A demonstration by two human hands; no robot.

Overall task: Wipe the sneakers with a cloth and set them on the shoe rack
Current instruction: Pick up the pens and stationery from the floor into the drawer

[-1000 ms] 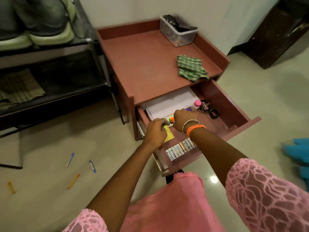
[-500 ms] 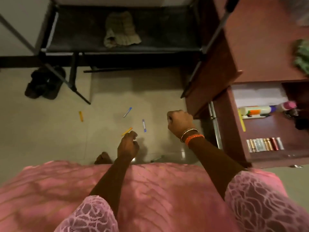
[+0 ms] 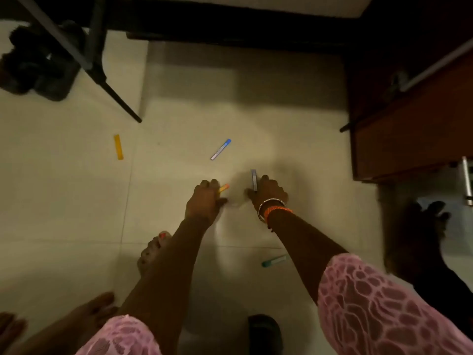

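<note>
No sneakers or cloth show clearly; only a blurred dark pair of footwear [image 3: 38, 65] sits far left by the rack leg [image 3: 76, 51]. On the floor [image 3: 64, 201], the left hand [image 3: 206, 199] curls onto an orange marker [image 3: 223, 187]. The right hand [image 3: 268, 193] curls beside a blue-grey pen [image 3: 254, 179], grip unclear.

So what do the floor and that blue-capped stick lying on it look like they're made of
The floor looks like glazed ceramic or stone tile: pale, faintly glossy, with thin straight joints between large squares. The blue-capped stick looks like plastic: a pale, possibly translucent barrel with a solid blue cap, though it is too small to be certain.
</note>
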